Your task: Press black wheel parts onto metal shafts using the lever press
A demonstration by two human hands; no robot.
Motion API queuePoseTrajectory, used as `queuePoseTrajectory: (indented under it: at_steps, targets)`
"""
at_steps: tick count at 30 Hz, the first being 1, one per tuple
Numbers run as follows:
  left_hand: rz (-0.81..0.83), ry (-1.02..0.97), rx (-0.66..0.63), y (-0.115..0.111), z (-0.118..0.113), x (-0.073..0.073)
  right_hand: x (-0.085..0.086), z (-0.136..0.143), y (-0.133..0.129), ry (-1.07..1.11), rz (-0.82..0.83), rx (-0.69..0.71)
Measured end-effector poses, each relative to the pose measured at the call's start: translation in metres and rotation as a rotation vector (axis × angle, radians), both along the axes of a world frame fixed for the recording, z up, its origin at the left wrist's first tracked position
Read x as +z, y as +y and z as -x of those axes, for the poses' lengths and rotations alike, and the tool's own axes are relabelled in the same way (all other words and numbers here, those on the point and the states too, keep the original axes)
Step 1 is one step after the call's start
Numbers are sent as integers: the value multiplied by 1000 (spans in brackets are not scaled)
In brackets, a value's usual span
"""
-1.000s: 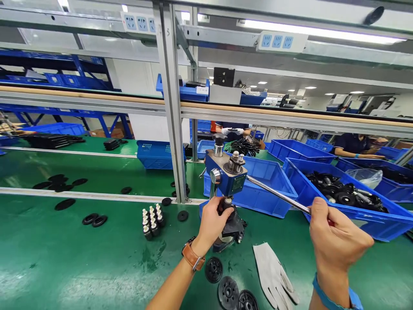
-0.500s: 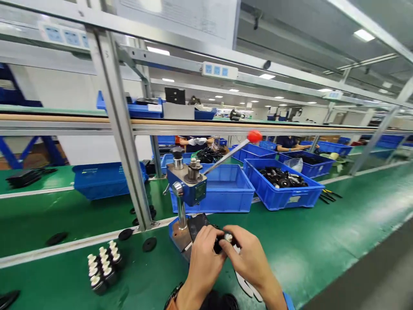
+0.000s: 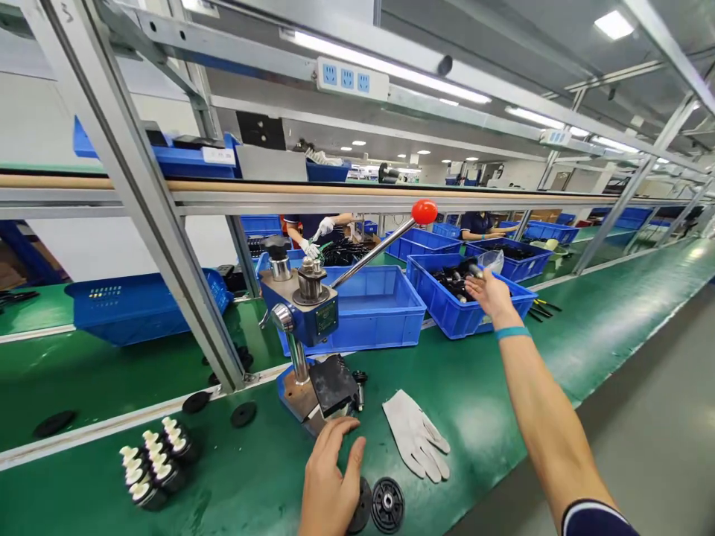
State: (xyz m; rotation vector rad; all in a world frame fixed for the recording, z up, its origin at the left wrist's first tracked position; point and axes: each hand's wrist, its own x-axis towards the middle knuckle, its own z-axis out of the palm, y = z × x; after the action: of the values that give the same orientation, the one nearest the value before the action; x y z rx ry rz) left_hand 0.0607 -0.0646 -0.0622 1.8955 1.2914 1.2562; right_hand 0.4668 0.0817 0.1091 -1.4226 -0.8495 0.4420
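Reach and pick run together here: the right hand [image 3: 490, 294] stretches out over the blue bin [image 3: 472, 318] of black parts [image 3: 455, 281], fingers spread and empty — a clean pinch on a single part should work best, clear of the plastic bag [image 3: 491, 260]. The left hand [image 3: 329, 476] lies loosely open on the green table [image 3: 503, 402], its fingertips over black discs [image 3: 380, 505] just in front of the hand press [image 3: 304, 320]; it grips nothing.
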Motion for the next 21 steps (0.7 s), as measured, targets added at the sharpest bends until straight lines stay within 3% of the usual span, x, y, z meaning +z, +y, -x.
queuePoseTrajectory:
  at_steps: [1, 3, 5, 9, 12, 14, 16, 19, 21]
  targets:
    - [32, -8, 6, -2, 0, 0, 1, -4, 6, -14, 17, 16]
    - [116, -6, -6, -4, 0, 1, -15, 8, 10, -71, 62, 88]
    - [202, 9, -39, -6, -1, 4, -51, 42, 3, -169, 117, 231]
    - [367, 102, -114, -14, -3, 12, -144, 137, -18, -421, 209, 657]
    - [483, 258, -108, -24, 1, 10, -190, 189, -23, -583, 207, 866]
    - [520, 339, -60, -30, 8, 0, -204, 203, -21, -673, 200, 946]
    - [502, 294, 31, -33, 15, -12, -209, 203, -19, -744, 199, 978]
    - [421, 45, 208, -32, 19, -24, -210, 193, -20, -809, 225, 954]
    - [372, -118, 268, -29, 16, -25, -209, 187, -26, -826, 254, 921]
